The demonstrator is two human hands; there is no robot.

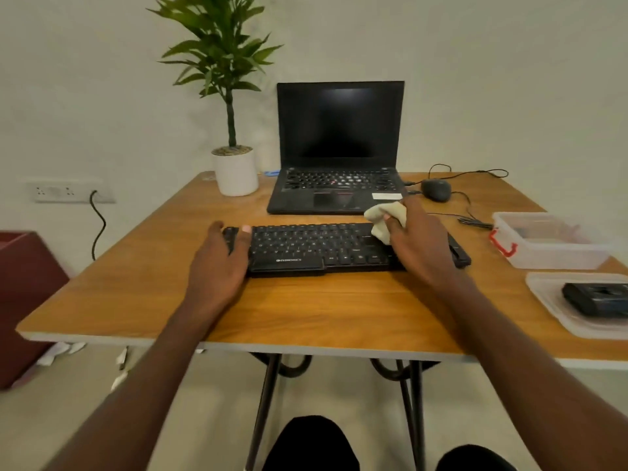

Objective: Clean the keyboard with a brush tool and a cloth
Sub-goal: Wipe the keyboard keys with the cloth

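A black keyboard (316,246) lies across the middle of the wooden table (306,314). My left hand (221,256) grips the keyboard's left end, thumb on top of the keys. My right hand (416,244) holds a crumpled cream cloth (385,220) and presses it on the right part of the keyboard. No brush tool can be made out in view.
An open black laptop (339,147) stands behind the keyboard. A potted plant (234,171) sits at the back left, a wired mouse (436,189) at the back right. A clear plastic box (550,244) and a lid (557,307) holding a black object are at the right edge.
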